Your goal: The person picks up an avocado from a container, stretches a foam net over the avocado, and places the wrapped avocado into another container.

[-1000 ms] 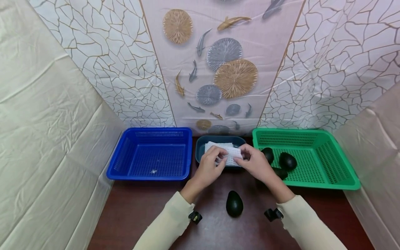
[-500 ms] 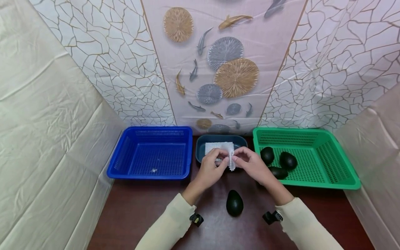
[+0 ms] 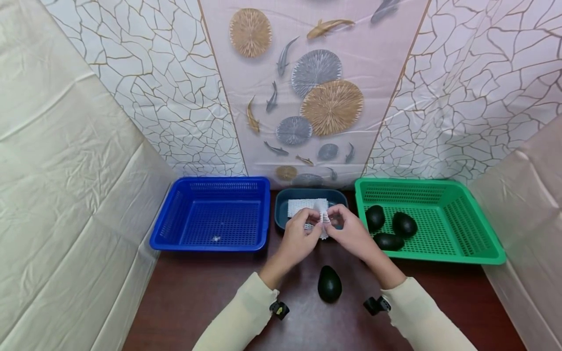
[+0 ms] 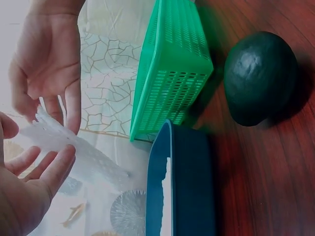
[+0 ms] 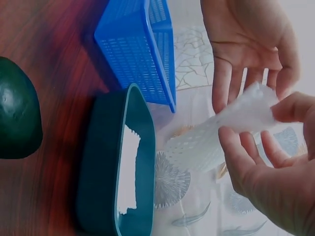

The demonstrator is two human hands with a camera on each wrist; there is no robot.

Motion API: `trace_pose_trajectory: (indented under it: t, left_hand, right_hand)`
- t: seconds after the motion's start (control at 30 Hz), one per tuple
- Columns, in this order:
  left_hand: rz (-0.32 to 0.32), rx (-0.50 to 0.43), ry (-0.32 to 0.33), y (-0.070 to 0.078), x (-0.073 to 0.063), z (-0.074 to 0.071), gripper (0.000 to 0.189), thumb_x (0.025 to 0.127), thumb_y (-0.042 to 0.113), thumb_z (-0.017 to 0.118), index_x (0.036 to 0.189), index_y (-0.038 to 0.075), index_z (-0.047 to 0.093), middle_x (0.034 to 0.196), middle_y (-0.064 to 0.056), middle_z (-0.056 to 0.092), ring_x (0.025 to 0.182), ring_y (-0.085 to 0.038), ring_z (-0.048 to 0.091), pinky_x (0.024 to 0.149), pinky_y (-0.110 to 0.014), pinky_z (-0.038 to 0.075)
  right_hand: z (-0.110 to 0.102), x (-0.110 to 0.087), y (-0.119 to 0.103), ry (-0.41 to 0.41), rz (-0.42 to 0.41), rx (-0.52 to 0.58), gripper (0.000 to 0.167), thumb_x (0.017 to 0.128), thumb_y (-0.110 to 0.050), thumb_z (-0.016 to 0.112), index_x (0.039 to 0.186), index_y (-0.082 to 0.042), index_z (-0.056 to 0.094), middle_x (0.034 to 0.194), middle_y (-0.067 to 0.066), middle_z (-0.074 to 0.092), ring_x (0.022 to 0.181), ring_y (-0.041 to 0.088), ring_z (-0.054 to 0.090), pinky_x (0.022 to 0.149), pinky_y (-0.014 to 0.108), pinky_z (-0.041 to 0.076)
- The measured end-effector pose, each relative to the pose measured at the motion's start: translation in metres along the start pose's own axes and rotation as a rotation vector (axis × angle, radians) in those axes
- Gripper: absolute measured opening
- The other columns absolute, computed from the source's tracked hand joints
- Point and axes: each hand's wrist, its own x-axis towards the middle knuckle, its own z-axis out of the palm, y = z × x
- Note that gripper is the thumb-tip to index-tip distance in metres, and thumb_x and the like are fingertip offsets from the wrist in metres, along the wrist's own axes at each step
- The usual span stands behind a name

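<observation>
A white foam net sleeve (image 3: 324,220) hangs between both hands above the dark teal tray (image 3: 281,225). My left hand (image 3: 300,238) pinches one side of its upper end with thumb and fingers. Opposite it, my right hand (image 3: 351,237) pinches the other side, and the fingertips nearly meet. The right wrist view shows the sleeve (image 5: 206,132) as a slanting tube, its mouth among the fingers. More white foam net (image 3: 300,205) lies in the tray, partly hidden by the hands. One dark green avocado (image 3: 329,284) lies on the table, nearer than the hands.
At the left stands a blue basket (image 3: 210,247) with a small white scrap (image 3: 216,239) in it. On the right, a green basket (image 3: 456,258) holds avocados (image 3: 404,224). A patterned cloth (image 3: 307,161) hangs behind the containers.
The sleeve lay broad between the hands; now it is turned end-on, its mouth held from both sides. My right hand has moved left, closer to my left hand. The avocado on the table stays put.
</observation>
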Motion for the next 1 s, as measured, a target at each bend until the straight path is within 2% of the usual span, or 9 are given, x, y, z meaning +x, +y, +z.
trace_pose_trajectory:
  t: [0.13, 0.27, 0.37, 0.53, 0.63, 0.77, 1.0]
  left_hand:
    - [-0.016, -0.007, 0.002, 0.001, 0.001, 0.001, 0.019, 0.098, 0.018, 0.065, 0.114, 0.009, 0.064, 0.112, -0.007, 0.068, 0.104, -0.017, 0.069, 0.078, -0.021, 0.059]
    - [-0.02, 0.001, 0.027, 0.002, 0.003, 0.002, 0.017, 0.095, 0.014, 0.067, 0.111, 0.008, 0.064, 0.109, -0.009, 0.07, 0.101, -0.017, 0.07, 0.077, -0.02, 0.059]
    - [0.013, 0.043, 0.068, 0.0, 0.004, 0.002, 0.014, 0.093, 0.008, 0.069, 0.106, 0.006, 0.066, 0.103, -0.01, 0.072, 0.097, -0.019, 0.072, 0.074, -0.021, 0.059]
    - [0.09, 0.129, 0.141, -0.004, 0.004, 0.001, 0.009, 0.09, 0.001, 0.072, 0.099, 0.005, 0.072, 0.097, -0.009, 0.075, 0.09, -0.021, 0.072, 0.076, -0.024, 0.058]
    - [0.103, 0.151, 0.172, -0.006, 0.003, -0.002, 0.01, 0.089, -0.001, 0.074, 0.097, 0.005, 0.075, 0.097, -0.008, 0.075, 0.089, -0.022, 0.072, 0.076, -0.024, 0.059]
    - [0.082, 0.159, 0.196, -0.009, 0.002, -0.008, 0.016, 0.085, -0.006, 0.073, 0.095, 0.006, 0.077, 0.096, -0.007, 0.075, 0.09, -0.021, 0.072, 0.073, -0.025, 0.06]
    - [0.008, 0.128, 0.229, -0.016, 0.002, -0.019, 0.021, 0.082, -0.009, 0.07, 0.092, 0.008, 0.078, 0.096, -0.005, 0.074, 0.09, -0.022, 0.072, 0.072, -0.03, 0.061]
  right_hand:
    - [0.003, 0.001, -0.001, 0.037, -0.019, -0.084, 0.03, 0.099, -0.016, 0.068, 0.124, -0.007, 0.055, 0.125, 0.016, 0.062, 0.118, 0.037, 0.063, 0.099, 0.054, 0.053]
    - [0.005, 0.003, -0.003, 0.057, -0.06, -0.089, 0.024, 0.098, -0.013, 0.07, 0.118, -0.007, 0.058, 0.12, 0.015, 0.065, 0.113, 0.034, 0.064, 0.101, 0.057, 0.051]
    - [0.006, 0.004, -0.001, 0.084, -0.086, -0.093, 0.019, 0.097, -0.009, 0.07, 0.113, -0.008, 0.061, 0.114, 0.013, 0.067, 0.108, 0.03, 0.065, 0.097, 0.054, 0.054]
    - [0.007, 0.005, 0.005, 0.141, -0.093, -0.121, 0.011, 0.094, -0.005, 0.072, 0.103, -0.008, 0.066, 0.106, 0.011, 0.07, 0.099, 0.025, 0.066, 0.086, 0.042, 0.056]
    - [0.005, 0.004, 0.009, 0.171, -0.085, -0.149, 0.009, 0.092, -0.005, 0.072, 0.099, -0.01, 0.068, 0.103, 0.008, 0.072, 0.096, 0.022, 0.067, 0.082, 0.038, 0.056]
    - [0.001, 0.002, 0.013, 0.211, -0.07, -0.189, 0.008, 0.09, -0.008, 0.073, 0.096, -0.014, 0.07, 0.098, 0.005, 0.074, 0.091, 0.02, 0.067, 0.077, 0.036, 0.055]
    - [-0.005, -0.002, 0.025, 0.266, -0.029, -0.203, 0.007, 0.09, -0.009, 0.07, 0.097, -0.012, 0.071, 0.097, 0.006, 0.073, 0.088, 0.019, 0.064, 0.073, 0.029, 0.053]
